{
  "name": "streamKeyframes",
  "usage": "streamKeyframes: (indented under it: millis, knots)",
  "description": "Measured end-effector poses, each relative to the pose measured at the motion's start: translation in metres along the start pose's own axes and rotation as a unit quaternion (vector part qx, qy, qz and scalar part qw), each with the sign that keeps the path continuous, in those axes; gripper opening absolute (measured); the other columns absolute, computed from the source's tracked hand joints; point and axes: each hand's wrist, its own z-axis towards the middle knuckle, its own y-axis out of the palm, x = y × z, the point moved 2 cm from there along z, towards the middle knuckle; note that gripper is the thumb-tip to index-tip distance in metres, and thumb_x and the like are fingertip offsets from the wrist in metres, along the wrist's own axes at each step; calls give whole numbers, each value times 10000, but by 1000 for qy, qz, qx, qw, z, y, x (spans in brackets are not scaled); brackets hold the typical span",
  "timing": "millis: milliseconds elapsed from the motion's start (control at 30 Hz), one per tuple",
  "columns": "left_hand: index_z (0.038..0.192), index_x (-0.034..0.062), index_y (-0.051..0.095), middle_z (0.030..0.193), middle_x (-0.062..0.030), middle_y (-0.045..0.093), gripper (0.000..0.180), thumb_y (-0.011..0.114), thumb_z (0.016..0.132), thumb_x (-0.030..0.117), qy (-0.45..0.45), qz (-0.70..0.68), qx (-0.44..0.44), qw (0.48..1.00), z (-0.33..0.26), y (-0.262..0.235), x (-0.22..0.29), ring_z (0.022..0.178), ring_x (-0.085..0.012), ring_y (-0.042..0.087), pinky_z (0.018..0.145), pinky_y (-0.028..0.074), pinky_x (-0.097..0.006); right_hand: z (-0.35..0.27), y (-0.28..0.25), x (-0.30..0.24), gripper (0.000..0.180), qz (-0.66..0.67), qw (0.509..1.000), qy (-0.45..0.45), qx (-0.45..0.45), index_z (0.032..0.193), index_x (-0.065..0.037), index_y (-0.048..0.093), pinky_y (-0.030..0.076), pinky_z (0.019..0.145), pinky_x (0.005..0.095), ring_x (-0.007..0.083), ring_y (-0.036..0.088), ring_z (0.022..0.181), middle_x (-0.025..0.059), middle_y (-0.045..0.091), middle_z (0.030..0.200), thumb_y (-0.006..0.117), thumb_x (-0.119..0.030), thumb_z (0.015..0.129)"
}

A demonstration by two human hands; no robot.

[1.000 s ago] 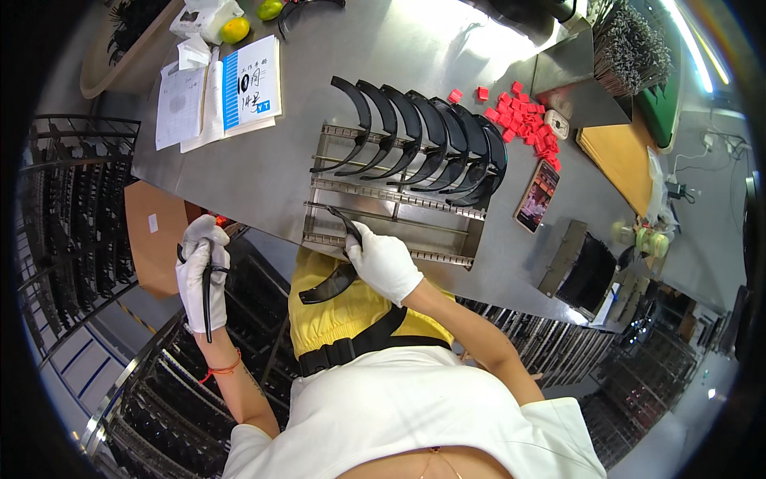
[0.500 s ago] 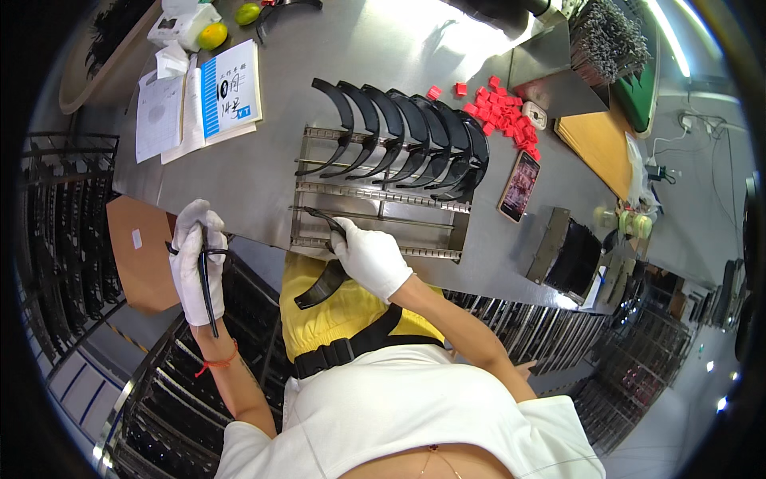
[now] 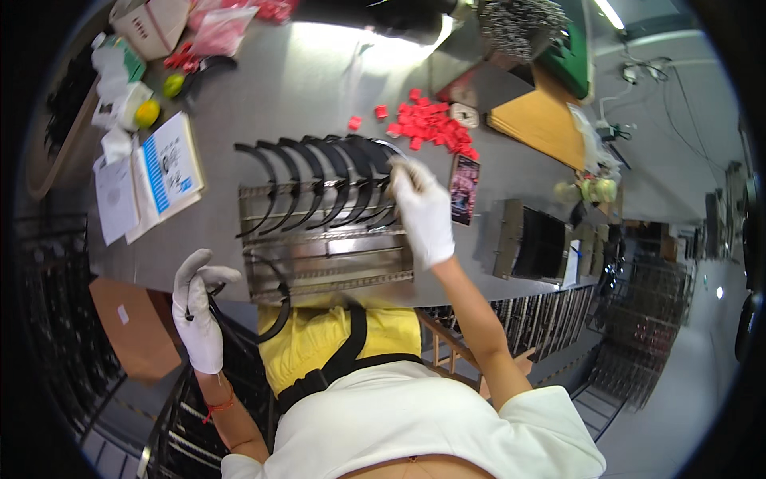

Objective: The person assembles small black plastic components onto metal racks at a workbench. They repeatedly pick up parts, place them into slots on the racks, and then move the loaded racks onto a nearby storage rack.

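In the head view, curved black bands (image 3: 319, 184) stand in the metal rack (image 3: 351, 284) at the desk's (image 3: 279, 88) near edge, bulging right, long axes running far to near. Right hand (image 3: 425, 214): fingers curled at the row's right end, grip hidden. Left hand (image 3: 198, 315): fingers partly spread at the desk's near edge, hold unclear. The nearest band (image 3: 285, 295) arcs over the rack's near-left corner, ends leftward.

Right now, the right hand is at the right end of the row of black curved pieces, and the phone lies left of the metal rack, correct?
Not quite: the head view shows the phone lying right of the metal rack. The right hand is at the right end of the row of black curved pieces.
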Motion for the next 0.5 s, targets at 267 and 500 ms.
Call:
streamKeyframes:
  millis: [267,500]
  knots:
    - [1194,-17,605,1157,-123,658,284,477,940,-6,152,-7,-218,964,49,71,37,1076,-218,622,987,461,-335,68,-33,48,314,-335,942,-21,-22,1114,-146,699,520,799,413,348,666,915,160,698,948,561,-377,953]
    - [1232,2,583,1095,-105,676,258,429,1058,114,38,-61,-137,988,57,78,6,965,-176,645,923,507,-335,78,-8,49,385,-332,938,-33,-90,1071,-134,692,521,824,464,372,669,931,171,707,971,439,-415,997]
